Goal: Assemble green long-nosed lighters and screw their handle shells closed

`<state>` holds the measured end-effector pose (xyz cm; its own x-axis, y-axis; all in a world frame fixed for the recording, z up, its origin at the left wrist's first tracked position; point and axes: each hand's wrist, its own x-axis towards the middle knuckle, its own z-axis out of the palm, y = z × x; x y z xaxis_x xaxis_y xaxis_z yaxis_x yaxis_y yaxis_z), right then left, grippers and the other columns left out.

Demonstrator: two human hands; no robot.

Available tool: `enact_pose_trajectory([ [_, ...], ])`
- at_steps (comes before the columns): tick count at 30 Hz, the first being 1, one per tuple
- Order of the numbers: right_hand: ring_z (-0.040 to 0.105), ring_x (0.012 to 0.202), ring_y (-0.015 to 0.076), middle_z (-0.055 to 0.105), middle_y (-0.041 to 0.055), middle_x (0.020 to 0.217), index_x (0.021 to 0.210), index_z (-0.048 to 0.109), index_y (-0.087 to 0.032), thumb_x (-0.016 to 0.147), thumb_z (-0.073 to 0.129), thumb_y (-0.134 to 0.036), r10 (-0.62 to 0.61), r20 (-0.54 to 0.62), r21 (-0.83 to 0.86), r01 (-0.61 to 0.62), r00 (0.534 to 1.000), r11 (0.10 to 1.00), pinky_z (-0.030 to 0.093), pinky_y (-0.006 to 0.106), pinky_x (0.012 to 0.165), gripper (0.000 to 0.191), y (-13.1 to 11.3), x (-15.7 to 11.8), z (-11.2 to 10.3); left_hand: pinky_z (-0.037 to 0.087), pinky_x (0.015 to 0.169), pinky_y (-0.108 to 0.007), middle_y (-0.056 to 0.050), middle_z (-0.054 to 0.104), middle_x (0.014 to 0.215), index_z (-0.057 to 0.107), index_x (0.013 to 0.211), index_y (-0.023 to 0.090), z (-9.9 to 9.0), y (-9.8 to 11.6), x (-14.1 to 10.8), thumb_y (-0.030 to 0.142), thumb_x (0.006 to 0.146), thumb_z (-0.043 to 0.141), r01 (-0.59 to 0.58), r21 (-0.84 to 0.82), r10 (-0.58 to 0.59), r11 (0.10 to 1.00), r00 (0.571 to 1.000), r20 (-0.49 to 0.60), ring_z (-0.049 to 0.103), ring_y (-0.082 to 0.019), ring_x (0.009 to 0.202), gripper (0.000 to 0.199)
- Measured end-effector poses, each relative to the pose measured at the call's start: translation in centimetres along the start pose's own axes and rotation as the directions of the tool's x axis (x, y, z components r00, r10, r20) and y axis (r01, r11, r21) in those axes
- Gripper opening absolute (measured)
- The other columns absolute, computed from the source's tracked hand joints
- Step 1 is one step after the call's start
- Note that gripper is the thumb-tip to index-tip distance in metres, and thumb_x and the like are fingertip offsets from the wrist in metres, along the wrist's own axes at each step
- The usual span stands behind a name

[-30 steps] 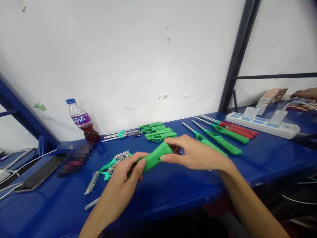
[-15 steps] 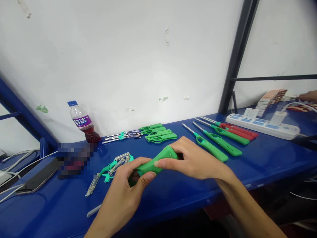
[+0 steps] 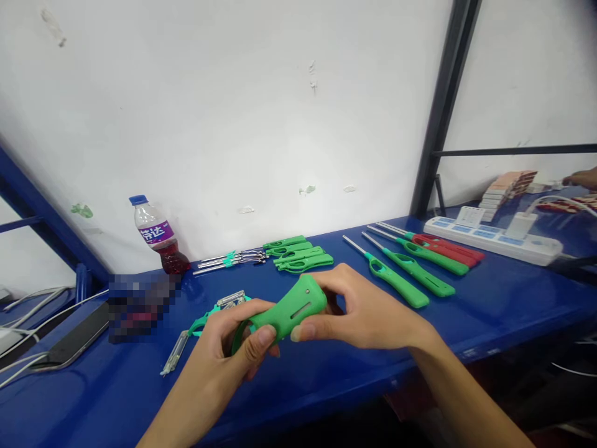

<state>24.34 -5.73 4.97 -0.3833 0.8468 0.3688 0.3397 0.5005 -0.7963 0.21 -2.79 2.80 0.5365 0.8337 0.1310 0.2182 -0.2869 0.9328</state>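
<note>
A green lighter handle (image 3: 298, 305) with a narrow slot and a small pin is held between both hands above the blue table. My left hand (image 3: 233, 348) is closed around its lower left part, thumb on top. My right hand (image 3: 359, 311) grips the upper right end between thumb and fingers. Behind the left hand lie clear fuel tubes with teal parts (image 3: 200, 323). Green shell pieces (image 3: 303, 255) and metal rods with wires (image 3: 231, 258) lie near the wall. Assembled green lighters (image 3: 403, 283) and red ones (image 3: 459, 252) rest to the right.
A bottle of dark red drink (image 3: 161, 239) stands at the back left, beside a pixelated patch. A dark phone (image 3: 69, 336) and white cables are at the left. A white power strip (image 3: 494, 239) lies at the right. Another person's hand (image 3: 581, 179) shows at the far right.
The green handle has turned, so its slotted face now shows more fully. My left hand has shifted slightly left and down, and the right thumb now lies at the handle's lower edge.
</note>
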Motion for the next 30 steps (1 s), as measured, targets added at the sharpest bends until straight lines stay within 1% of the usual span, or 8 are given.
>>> enact_pose_trajectory([
  [4,0.044,0.058,0.0097,0.052,-0.0108,0.066,0.109,0.068,-0.025,0.083,0.090,-0.044,-0.036,-0.097,-0.081,0.029,0.995,0.996,0.032,0.022,0.053,0.038,-0.4,-0.2,0.2,0.031,0.049,-0.022,0.001,0.065,0.073,0.073,0.111,0.019,0.0,0.4,-0.4,0.066,0.094,0.068,0.023,0.009,-0.023,1.000,0.999,-0.027,0.042,-0.009,0.054,0.050],
  [7,0.046,0.057,0.0079,0.057,-0.0104,0.069,0.101,0.072,-0.025,0.078,0.094,-0.043,-0.097,-0.148,-0.084,0.085,0.984,0.993,0.034,0.021,0.052,0.036,-0.6,-0.1,0.4,0.035,0.048,-0.023,0.000,0.067,0.075,0.073,0.113,0.022,0.2,0.9,-0.6,0.068,0.095,0.065,0.013,0.102,-0.007,0.995,0.998,-0.057,0.049,-0.013,0.055,0.050],
  [10,0.047,0.057,0.0074,0.059,-0.0096,0.068,0.086,0.070,-0.022,0.071,0.098,-0.048,-0.110,-0.227,-0.083,0.094,0.968,0.992,0.035,0.022,0.052,0.041,-0.6,0.0,0.6,0.049,0.056,-0.026,-0.002,0.072,0.088,0.075,0.116,0.026,0.5,0.9,-0.7,0.065,0.096,0.064,-0.115,0.280,0.152,0.953,0.982,-0.114,0.064,-0.020,0.071,0.045],
  [12,0.046,0.057,0.0076,0.057,-0.0094,0.067,0.080,0.066,-0.021,0.069,0.098,-0.053,-0.128,-0.269,-0.110,0.102,0.955,0.989,0.035,0.022,0.052,0.046,-0.6,0.1,0.7,0.058,0.072,-0.029,-0.003,0.076,0.103,0.075,0.118,0.030,0.7,0.5,-0.8,0.061,0.096,0.067,-0.209,0.425,0.294,0.881,0.945,-0.145,0.071,-0.023,0.089,0.039],
  [15,0.046,0.056,0.0076,0.054,-0.0097,0.065,0.077,0.062,-0.021,0.071,0.095,-0.057,-0.167,-0.303,-0.184,0.114,0.938,0.976,0.035,0.023,0.051,0.049,-0.5,0.1,0.9,0.059,0.098,-0.038,-0.001,0.078,0.126,0.074,0.129,0.037,0.6,-0.7,-0.8,0.055,0.100,0.065,-0.264,0.601,0.431,0.755,0.890,-0.151,0.073,-0.028,0.116,0.035],
  [20,0.059,0.067,0.0075,0.075,-0.0050,0.096,0.109,0.073,-0.022,0.079,0.095,-0.038,-0.353,-0.222,-0.238,0.300,0.909,0.924,0.047,0.019,0.059,0.040,-0.4,-0.2,0.4,0.058,0.107,-0.050,-0.003,0.077,0.134,0.072,0.139,0.037,-0.2,-2.5,-0.7,0.058,0.106,0.053,-0.287,0.664,0.454,0.691,0.886,-0.090,0.071,-0.034,0.128,0.044],
  [25,0.074,0.102,0.0147,0.080,0.0050,0.110,0.111,0.078,-0.015,0.086,0.088,-0.020,-0.531,-0.161,-0.243,0.488,0.832,0.838,0.058,0.021,0.089,0.028,-0.1,-0.2,0.0,0.055,0.112,-0.049,-0.004,0.076,0.137,0.073,0.137,0.037,-0.2,-3.0,-1.4,0.067,0.106,0.045,-0.223,0.682,0.448,0.696,0.878,-0.169,0.068,-0.033,0.132,0.051],
  [30,0.076,0.089,0.0119,0.085,0.0038,0.103,0.110,0.080,-0.013,0.087,0.085,-0.012,-0.583,-0.155,-0.257,0.537,0.797,0.803,0.058,0.018,0.085,0.023,0.2,-0.2,0.2,0.057,0.110,-0.045,-0.006,0.078,0.133,0.076,0.134,0.033,-0.1,-2.7,-1.7,0.068,0.106,0.043,-0.243,0.687,0.461,0.684,0.875,-0.150,0.071,-0.031,0.126,0.055],
])
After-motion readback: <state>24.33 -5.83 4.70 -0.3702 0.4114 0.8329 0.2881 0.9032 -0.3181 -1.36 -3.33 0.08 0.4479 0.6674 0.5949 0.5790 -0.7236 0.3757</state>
